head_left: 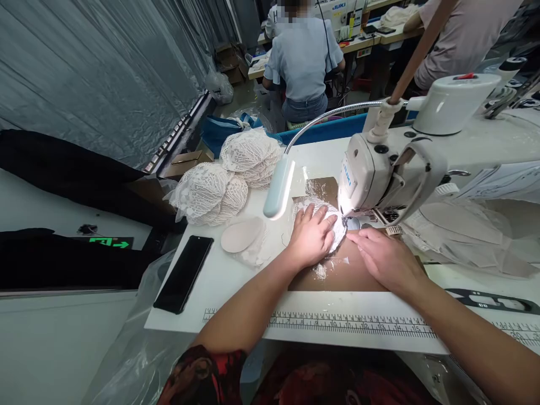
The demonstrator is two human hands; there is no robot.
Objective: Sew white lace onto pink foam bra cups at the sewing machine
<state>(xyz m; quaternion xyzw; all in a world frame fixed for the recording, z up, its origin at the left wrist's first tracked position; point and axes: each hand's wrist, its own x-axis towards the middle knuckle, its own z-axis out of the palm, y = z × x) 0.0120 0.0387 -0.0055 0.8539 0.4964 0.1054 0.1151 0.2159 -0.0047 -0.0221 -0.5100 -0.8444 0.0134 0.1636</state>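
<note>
A rounded piece of white lace [338, 229] lies under the needle area of a white sewing machine [358, 171], its right edge near the presser foot. My left hand [311, 236] rests flat on the lace, fingers spread, covering much of it. My right hand [382, 256] is just right of the needle area, its fingertips closed at the lace's edge; the exact grip is partly hidden. Beneath both hands is a shiny brown sheet [337, 278] on the white table [253, 298].
Stacked lace cups [206, 194] and more lace cups [251, 154] sit at the back left. A beige oval pad [240, 235], a black phone [183, 274] and a lamp [279, 188] are nearer. Pale fabric [464, 230] lies right. A co-worker [299, 67] sits beyond.
</note>
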